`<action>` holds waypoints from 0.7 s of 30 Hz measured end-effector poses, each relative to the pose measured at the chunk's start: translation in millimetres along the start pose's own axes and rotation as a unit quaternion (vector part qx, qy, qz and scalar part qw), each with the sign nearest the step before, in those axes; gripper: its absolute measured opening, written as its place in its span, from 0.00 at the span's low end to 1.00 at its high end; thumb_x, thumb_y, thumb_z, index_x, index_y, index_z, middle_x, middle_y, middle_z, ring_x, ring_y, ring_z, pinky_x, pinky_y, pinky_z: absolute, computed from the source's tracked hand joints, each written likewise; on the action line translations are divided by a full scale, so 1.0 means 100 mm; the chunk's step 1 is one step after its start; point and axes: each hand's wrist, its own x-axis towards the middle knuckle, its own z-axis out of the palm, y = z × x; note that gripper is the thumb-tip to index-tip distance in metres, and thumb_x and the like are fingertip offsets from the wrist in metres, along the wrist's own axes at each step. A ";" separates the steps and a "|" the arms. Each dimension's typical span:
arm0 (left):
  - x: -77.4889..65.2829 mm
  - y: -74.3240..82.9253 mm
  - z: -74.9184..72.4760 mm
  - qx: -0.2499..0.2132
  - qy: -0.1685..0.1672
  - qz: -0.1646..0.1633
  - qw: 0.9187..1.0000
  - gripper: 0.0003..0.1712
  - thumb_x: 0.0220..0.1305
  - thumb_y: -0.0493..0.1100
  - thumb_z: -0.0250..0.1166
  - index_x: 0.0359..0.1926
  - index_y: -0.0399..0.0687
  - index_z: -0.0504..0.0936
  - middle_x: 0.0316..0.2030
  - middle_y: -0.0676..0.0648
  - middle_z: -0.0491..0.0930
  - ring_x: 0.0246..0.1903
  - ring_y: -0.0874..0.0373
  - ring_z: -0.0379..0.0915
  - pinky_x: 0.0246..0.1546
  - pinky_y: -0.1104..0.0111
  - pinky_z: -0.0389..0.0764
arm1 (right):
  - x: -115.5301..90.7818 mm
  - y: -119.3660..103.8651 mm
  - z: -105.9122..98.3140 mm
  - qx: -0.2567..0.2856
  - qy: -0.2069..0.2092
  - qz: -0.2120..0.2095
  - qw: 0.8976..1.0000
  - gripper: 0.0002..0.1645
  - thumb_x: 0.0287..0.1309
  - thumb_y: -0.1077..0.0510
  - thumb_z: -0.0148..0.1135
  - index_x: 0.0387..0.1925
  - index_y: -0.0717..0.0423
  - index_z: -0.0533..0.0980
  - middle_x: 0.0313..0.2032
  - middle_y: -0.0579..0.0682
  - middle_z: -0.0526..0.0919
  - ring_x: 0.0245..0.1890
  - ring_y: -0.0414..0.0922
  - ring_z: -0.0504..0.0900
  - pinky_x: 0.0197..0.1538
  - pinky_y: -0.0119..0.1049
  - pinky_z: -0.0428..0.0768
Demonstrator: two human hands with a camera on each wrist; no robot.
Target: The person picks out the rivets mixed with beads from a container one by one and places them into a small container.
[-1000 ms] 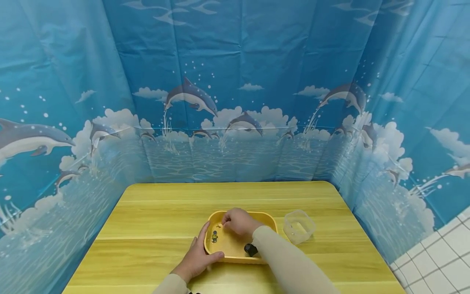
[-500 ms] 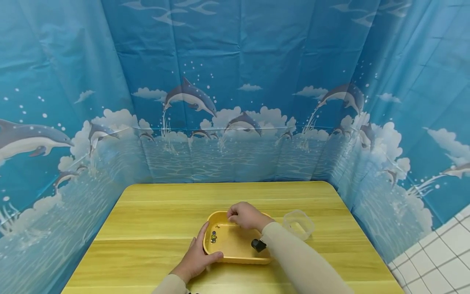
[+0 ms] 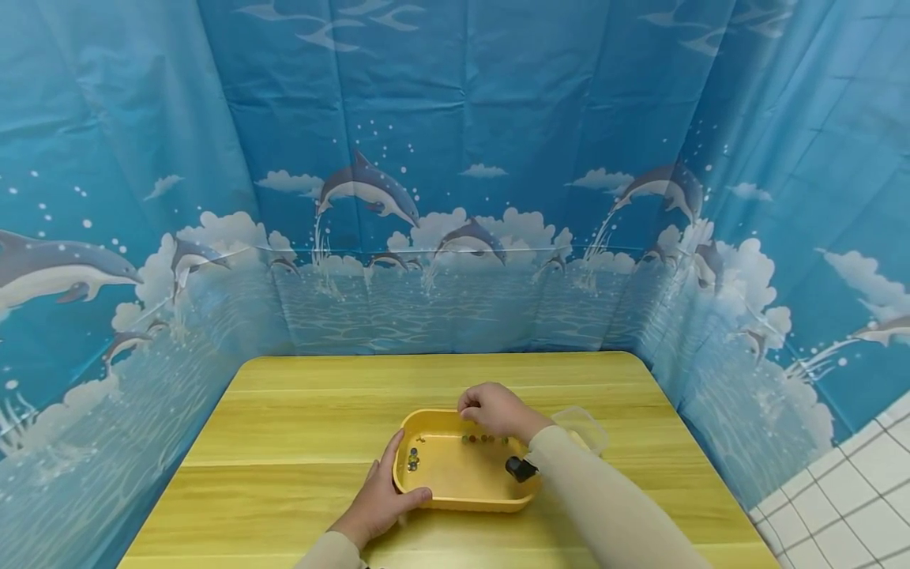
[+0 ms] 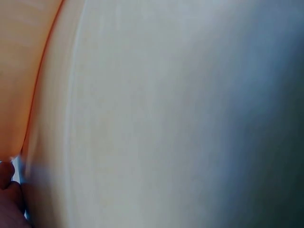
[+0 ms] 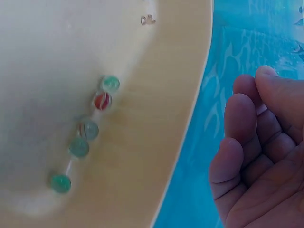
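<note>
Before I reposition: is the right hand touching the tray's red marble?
Apart. The right wrist view shows bare tray wall and blue curtain between the right hand and the red marble.

Tray (image 3: 455, 474): plain yellow-orange in head view; pale tan in right wrist view. Marbles, right wrist view: first marble (image 5: 110, 83) pale green; second marble (image 5: 102, 100) red, whitish streak; third marble (image 5: 89, 128) grey-green, reddish band; fourth marble (image 5: 79, 147) muted green; fifth marble (image 5: 61, 183) brighter green. Small cluster (image 3: 414, 458): blue and yellow, probably; too small to resolve. Counter (image 3: 320, 411): yellow, streaked wood-grain pattern. Sleeve (image 3: 611, 498): plain beige. Curtain (image 3: 462, 95): blue, printed with grey-and-white dolphins, white clouds, pale ripples. Tiles (image 3: 860, 478): white, dark grid lines.
</note>
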 end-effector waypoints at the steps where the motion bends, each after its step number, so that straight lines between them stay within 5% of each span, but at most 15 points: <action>1: 0.00 0.00 0.00 -0.001 0.000 -0.001 1.000 0.67 0.55 0.62 0.81 0.85 0.74 0.45 0.76 0.24 0.58 0.78 0.16 0.33 0.69 0.20 0.51 | -0.01 0.01 -0.02 0.000 0.002 0.000 1.000 0.09 0.77 0.57 0.60 0.47 0.54 0.85 0.33 0.50 0.85 0.27 0.42 0.75 0.38 0.40 0.78; 8: -0.01 0.02 0.00 -0.003 0.000 -0.003 1.000 0.67 0.54 0.62 0.81 0.85 0.75 0.45 0.76 0.24 0.59 0.78 0.16 0.33 0.68 0.19 0.51 | -0.10 0.06 -0.17 -0.010 0.019 0.011 1.000 0.08 0.77 0.57 0.60 0.45 0.54 0.84 0.28 0.47 0.80 0.25 0.42 0.72 0.38 0.39 0.75; 21: -0.02 0.05 -0.01 0.000 0.006 0.012 1.000 0.67 0.55 0.61 0.81 0.85 0.69 0.46 0.75 0.24 0.62 0.76 0.14 0.36 0.66 0.18 0.52 | -0.30 0.22 -0.43 -0.017 0.043 0.040 0.998 0.07 0.76 0.59 0.61 0.42 0.47 0.83 0.37 0.53 0.86 0.31 0.43 0.76 0.41 0.39 0.78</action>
